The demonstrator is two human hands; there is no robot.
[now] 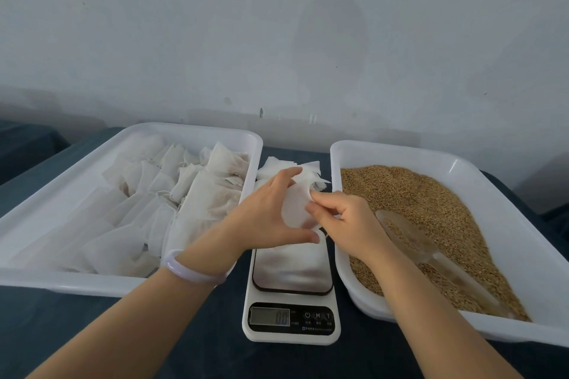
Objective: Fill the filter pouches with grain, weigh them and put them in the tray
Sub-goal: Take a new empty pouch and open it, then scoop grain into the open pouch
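Dark blue table (92,332), two white trays (77,188) (492,181), scale (291,301), loose pouches (277,168)

Both hands, left hand (271,212) and right hand (341,218), hold an empty pouch (295,209) above the scale (291,301).

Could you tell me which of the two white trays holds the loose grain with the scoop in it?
It is the tray on the right, beside the scale; the clear scoop lies on its grain. The left tray holds only filled pouches.

A scale (291,298) sits between 2 trays on the tabletop (92,332): pouch tray (77,181) left, grain tray (523,311) right, loose pouches (277,168) behind.
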